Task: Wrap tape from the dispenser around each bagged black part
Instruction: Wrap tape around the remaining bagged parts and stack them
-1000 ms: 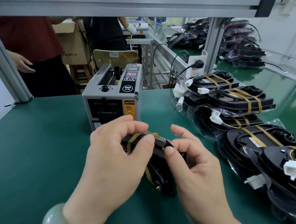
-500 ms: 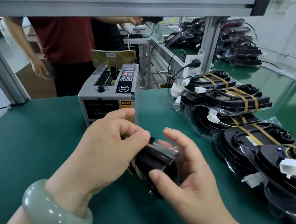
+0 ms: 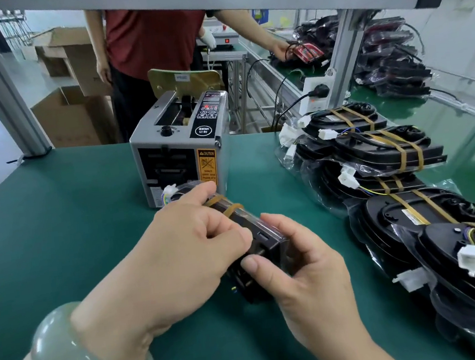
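A bagged black part (image 3: 261,240) is held edge-up over the green bench, between both hands. My left hand (image 3: 184,244) grips its upper left side, thumb and fingers curled over it. My right hand (image 3: 304,272) holds its near right end, the thumb pressed on the black edge. Two amber tape bands (image 3: 227,208) cross the part's top edge. A white connector (image 3: 170,190) with coloured wires sticks out at its far end. The grey tape dispenser (image 3: 180,153) stands just behind the part.
Several taped, bagged black parts (image 3: 388,152) lie in a row along the right of the green bench (image 3: 59,228). An aluminium post (image 3: 1,87) stands at the far left. A person in a red shirt (image 3: 154,39) reaches over the back bench. Cardboard boxes (image 3: 71,115) stand behind.
The part has been turned in my hands, so its taped edge and white connector now face up and away. The person behind has stepped right and reached toward the back bench.
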A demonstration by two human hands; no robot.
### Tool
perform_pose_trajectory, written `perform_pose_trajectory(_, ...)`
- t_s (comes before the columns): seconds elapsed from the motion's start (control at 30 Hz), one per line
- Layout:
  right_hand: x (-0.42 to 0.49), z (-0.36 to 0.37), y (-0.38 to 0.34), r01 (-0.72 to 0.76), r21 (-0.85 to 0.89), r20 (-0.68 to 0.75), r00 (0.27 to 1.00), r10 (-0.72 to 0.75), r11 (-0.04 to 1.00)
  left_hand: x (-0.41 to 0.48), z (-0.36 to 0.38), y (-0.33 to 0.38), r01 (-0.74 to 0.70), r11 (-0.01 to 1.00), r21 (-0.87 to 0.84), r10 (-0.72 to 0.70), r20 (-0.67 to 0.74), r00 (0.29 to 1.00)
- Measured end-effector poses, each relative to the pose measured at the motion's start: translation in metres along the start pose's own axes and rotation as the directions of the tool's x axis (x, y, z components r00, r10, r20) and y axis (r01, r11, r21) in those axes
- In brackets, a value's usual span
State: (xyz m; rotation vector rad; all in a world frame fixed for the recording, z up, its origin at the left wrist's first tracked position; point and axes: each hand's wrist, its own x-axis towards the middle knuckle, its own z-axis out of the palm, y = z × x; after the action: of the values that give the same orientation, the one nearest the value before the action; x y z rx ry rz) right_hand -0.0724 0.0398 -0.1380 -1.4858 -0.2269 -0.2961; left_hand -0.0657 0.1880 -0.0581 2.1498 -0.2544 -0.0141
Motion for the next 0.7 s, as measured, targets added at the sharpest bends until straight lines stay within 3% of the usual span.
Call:
perform_pose_trajectory(0.27, -0.001, 0.003, -0.007, 0.014, 0.015, 0.067, 0.998, -0.015, 1.0, 0.004, 0.0, 0.002, 0.005, 1.0, 0.006, -0.005, 0.03, 1.0)
perform_pose_trajectory(0.7, -0.003, 0.001, -0.011, -0.007, -0.087, 0.081, 0.997, 0.015, 0.996, 0.01, -0.003, 0.003, 0.024, 0.979, 0.204, -0.035, 0.05, 0.998)
